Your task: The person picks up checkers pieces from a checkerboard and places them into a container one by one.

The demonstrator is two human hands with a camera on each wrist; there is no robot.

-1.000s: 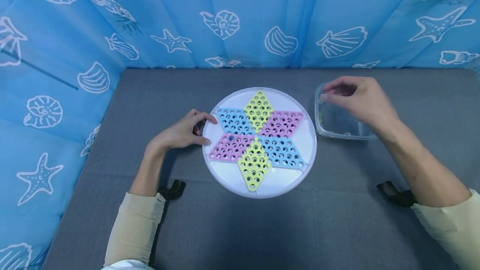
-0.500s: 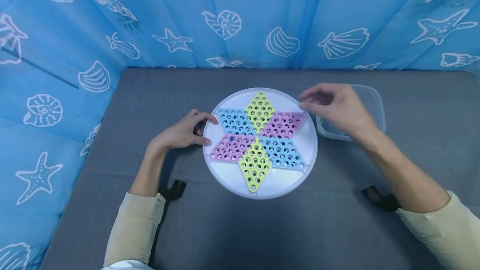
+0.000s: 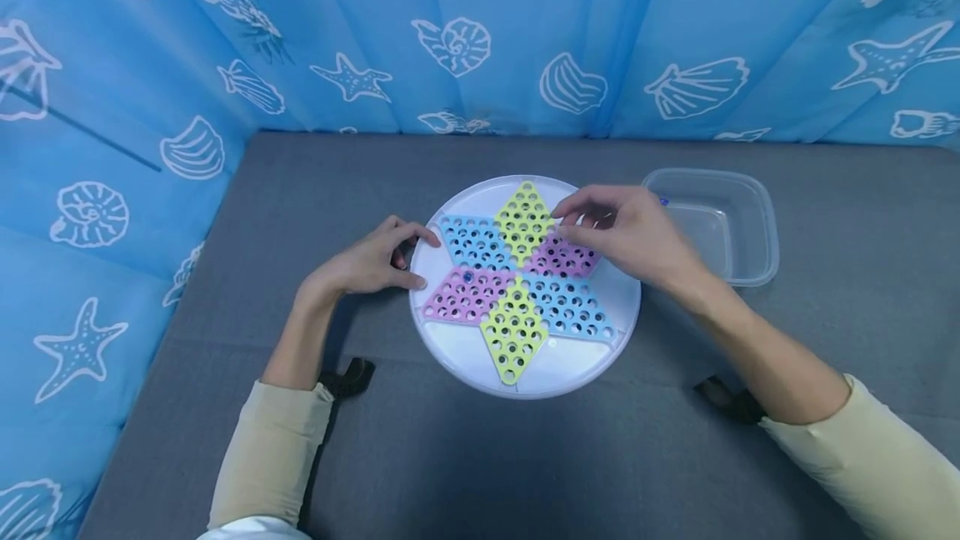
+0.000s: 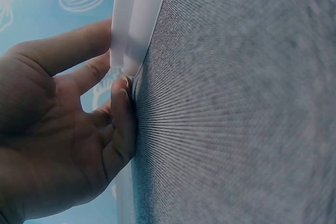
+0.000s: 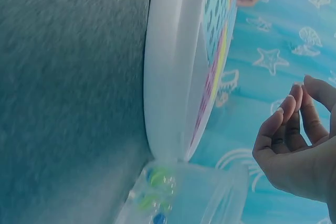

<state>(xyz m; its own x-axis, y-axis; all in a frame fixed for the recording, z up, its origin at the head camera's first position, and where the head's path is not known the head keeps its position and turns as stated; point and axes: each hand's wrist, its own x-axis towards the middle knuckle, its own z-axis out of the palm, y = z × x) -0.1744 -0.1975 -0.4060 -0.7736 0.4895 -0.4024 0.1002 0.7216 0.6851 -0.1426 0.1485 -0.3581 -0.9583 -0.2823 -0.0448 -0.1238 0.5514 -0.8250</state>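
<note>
A round white Chinese checkers board (image 3: 480,357) carries a star of yellow, pink and blue hole plates. My left hand (image 3: 371,261) grips its left rim (image 4: 128,24), index finger and thumb spread over the edge, the other fingers curled beside it. A dark blue marble (image 3: 468,277) sits in a hole of the left pink section. Over the upper right pink section (image 3: 573,261), my right hand (image 3: 633,232) pinches with thumb and fingertips together. A tiny pale glint at the thumb tip looks like a marble, mostly hidden by the fingers.
A clear plastic container (image 3: 768,248) stands just right of the board. Inside are several marbles, among them green ones (image 5: 157,179) and a blue one (image 5: 159,218). Grey cloth (image 3: 480,465) covers the table. Blue shell-print curtains (image 3: 525,7) hang behind and at left.
My right hand has moved left from over the container to above the board's upper right pink section, uncovering the container. The left hand has stayed on the rim.
</note>
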